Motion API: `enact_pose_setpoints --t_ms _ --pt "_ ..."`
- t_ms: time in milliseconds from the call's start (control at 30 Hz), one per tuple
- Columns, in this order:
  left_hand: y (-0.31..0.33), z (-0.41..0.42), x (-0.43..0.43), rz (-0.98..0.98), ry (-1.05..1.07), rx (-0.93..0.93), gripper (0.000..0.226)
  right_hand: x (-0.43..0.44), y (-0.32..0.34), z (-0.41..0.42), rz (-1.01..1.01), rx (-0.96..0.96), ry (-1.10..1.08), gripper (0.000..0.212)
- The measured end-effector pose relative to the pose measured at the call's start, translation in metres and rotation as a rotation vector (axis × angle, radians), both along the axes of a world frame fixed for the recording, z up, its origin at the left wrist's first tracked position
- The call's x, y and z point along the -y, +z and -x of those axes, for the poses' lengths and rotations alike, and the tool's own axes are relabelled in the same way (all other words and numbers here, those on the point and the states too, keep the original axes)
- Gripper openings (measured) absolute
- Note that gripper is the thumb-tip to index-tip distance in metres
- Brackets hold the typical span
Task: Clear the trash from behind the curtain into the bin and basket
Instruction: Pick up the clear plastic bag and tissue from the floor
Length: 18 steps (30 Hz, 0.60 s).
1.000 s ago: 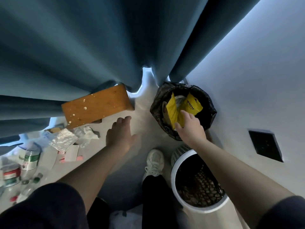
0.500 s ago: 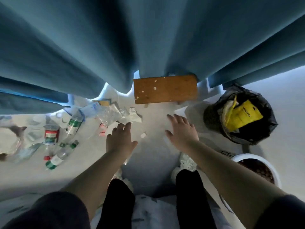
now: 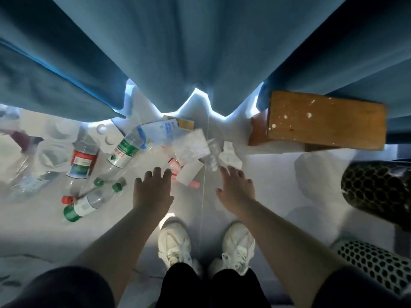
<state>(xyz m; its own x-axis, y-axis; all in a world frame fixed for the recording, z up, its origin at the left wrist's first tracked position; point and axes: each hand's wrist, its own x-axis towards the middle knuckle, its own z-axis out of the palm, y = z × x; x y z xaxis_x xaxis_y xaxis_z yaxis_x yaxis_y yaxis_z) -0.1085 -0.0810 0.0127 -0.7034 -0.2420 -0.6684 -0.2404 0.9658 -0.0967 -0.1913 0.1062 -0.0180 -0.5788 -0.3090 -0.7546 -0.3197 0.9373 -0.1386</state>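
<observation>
Head view: your left hand (image 3: 152,192) and right hand (image 3: 236,187) hover spread and empty, fingers released, just short of the trash pile (image 3: 191,150) on the floor below the curtain (image 3: 178,52). Bottles (image 3: 123,150) lie left of the pile. Black bin (image 3: 378,187) and white basket (image 3: 375,263) sit well right of it.

Bottles (image 3: 120,152) and wrappers (image 3: 191,147) lie on the floor (image 3: 266,174) below the curtain (image 3: 178,52); the bin (image 3: 378,190) and basket (image 3: 378,263) stand right.

Teal curtain (image 3: 200,52), orange-brown speckled board (image 3: 324,118), black honeycomb-patterned bin (image 3: 375,187).
</observation>
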Motion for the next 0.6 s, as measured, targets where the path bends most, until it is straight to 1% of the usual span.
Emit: enact_pose_setpoints --t_ms 133,233,333,400,433,500,567,600 --pt "-0.072 0.019 0.008 0.000 -0.016 -0.052 0.072 -0.008 -0.064 0.010 -0.060 -0.050 -0.049 0.066" --pt "-0.116 0.036 0.008 -0.003 0.077 -0.113 0.080 -0.017 -0.104 0.017 -0.069 -0.089 -0.076 0.072" --pt "-0.154 0.044 0.002 -0.002 0.122 -0.187 0.088 -0.021 -0.140 0.023 -0.051 -0.144 -0.081 0.077" --pt "-0.159 0.050 0.001 0.005 0.122 -0.261 0.090 -0.022 -0.147 0.030 -0.026 -0.185 -0.067 0.077" --pt "-0.166 0.053 0.001 0.010 0.132 -0.287 0.091 -0.023 -0.155 0.032 -0.015 -0.198 -0.060 0.074" --pt "-0.182 0.059 -0.001 0.010 0.162 -0.323 0.089 -0.024 -0.170 0.039 0.008 -0.216 -0.072 0.061" --pt "-0.190 0.065 -0.004 0.018 0.198 -0.350 0.080 -0.026 -0.179 0.045 0.022 -0.232 -0.109 0.045" --pt "-0.193 0.068 -0.006 0.021 0.212 -0.367 0.071 -0.028 -0.182 0.047 0.020 -0.231 -0.136 0.038"
